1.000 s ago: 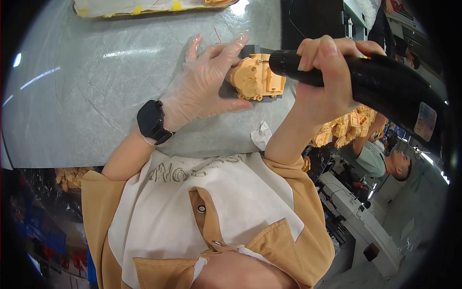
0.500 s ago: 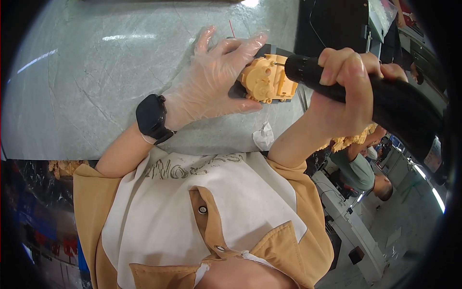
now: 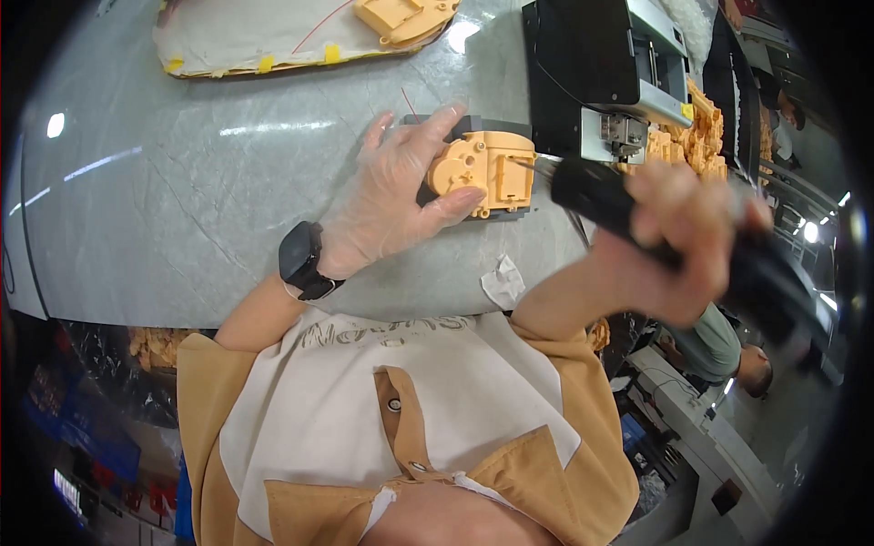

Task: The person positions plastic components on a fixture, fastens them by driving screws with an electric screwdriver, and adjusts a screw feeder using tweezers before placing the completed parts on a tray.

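A yellow-orange plastic housing (image 3: 496, 177) sits on a dark grey block (image 3: 506, 217) on the table. My left hand (image 3: 393, 187), in a clear plastic glove, grips the housing from its left, thumb over the near edge and fingers along the far side. Blurred by motion, my bare right hand (image 3: 687, 232) is wrapped round a black electric screwdriver (image 3: 592, 191). The thin bit points left at the housing's right part; whether it touches the plastic, I cannot tell.
A white pad (image 3: 264, 32) with yellow tape carries another yellow housing (image 3: 405, 18) at the back. A black and silver machine (image 3: 592, 77) stands far right, beside piled yellow parts (image 3: 696, 136). Crumpled white paper (image 3: 503, 282) lies near me. Another person (image 3: 710, 350) sits to the right.
The view has shifted, showing more of the table's back. The screwdriver has come off the screw spot at the housing's far edge and drawn slightly right. My left thumb now lies over the housing.
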Tool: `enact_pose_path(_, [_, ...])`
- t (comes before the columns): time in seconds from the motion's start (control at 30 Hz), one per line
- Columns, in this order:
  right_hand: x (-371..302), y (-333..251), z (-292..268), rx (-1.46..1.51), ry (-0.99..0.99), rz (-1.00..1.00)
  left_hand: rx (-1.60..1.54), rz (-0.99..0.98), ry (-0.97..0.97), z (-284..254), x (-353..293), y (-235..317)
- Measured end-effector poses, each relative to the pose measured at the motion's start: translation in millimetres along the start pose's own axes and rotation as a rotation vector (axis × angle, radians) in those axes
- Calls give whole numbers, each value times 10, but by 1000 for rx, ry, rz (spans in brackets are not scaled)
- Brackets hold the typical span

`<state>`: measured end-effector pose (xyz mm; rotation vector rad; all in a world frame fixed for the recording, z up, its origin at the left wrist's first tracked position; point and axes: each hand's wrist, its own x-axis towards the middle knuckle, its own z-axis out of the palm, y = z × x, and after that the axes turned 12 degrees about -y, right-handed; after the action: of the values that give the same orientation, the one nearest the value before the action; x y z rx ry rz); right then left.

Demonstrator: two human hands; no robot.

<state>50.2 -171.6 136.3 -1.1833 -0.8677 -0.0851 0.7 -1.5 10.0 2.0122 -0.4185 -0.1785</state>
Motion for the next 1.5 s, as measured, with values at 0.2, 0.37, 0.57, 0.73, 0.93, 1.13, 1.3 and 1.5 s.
enact_pose_path(0.2, [-478,-552,-262,-22,94,-96,-655,-34,111,-185,31,571])
enact_pose_path(0.37, [-541,-446,-245,121,157,-80,120,388,230,-527,-200,602])
enact_pose_path(0.57, [-613,-275,-118,41,206,10,79,-257,1050,-752,-2023,158])
enact_pose_path(0.73, [-638,-20,-145,22,295,162,-553,-398,1668,-667,-3900,-123])
enact_pose_path(0.93, [-709,-81,-95,41,311,177,33,-50,1358,-1073,-1659,767])
enact_pose_path(1.13, [-730,-282,78,13,341,189,544,268,-6,-1280,933,-108])
enact_pose_path(1.3, [-972,-477,-109,-83,414,145,660,-144,-536,-1274,1535,-207])
enact_pose_path(1.5, [-1119,-463,-293,-44,519,176,602,37,-113,-1349,1133,73])
